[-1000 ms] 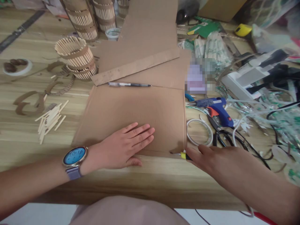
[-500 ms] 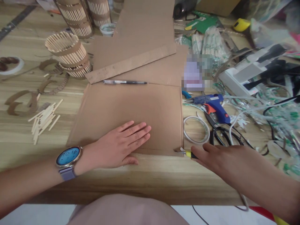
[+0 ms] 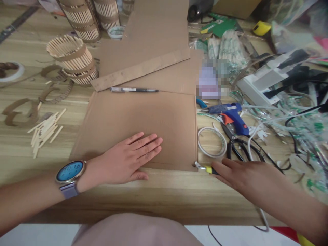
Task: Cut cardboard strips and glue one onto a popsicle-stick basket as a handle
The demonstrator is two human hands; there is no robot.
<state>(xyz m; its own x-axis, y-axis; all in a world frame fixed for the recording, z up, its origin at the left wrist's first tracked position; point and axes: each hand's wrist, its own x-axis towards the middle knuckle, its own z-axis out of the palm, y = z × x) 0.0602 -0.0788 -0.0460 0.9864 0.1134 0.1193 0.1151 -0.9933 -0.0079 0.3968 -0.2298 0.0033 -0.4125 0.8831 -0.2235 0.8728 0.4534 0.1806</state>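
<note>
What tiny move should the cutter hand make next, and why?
Maybe the right hand should ease the yellow cutter a bit rightward, since its blade is at the near right corner of the cardboard, pointing toward the side where the left hand lies flat.

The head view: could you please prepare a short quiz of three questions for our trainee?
1. What is in the grip of the right hand?
2. True or false: the left hand is underneath the cardboard sheet.
3. Which lies to the right of the sheet: a) pen, b) glue gun, c) basket?

Key: 1. A knife. 2. False; it lies flat on top. 3. b.
</note>
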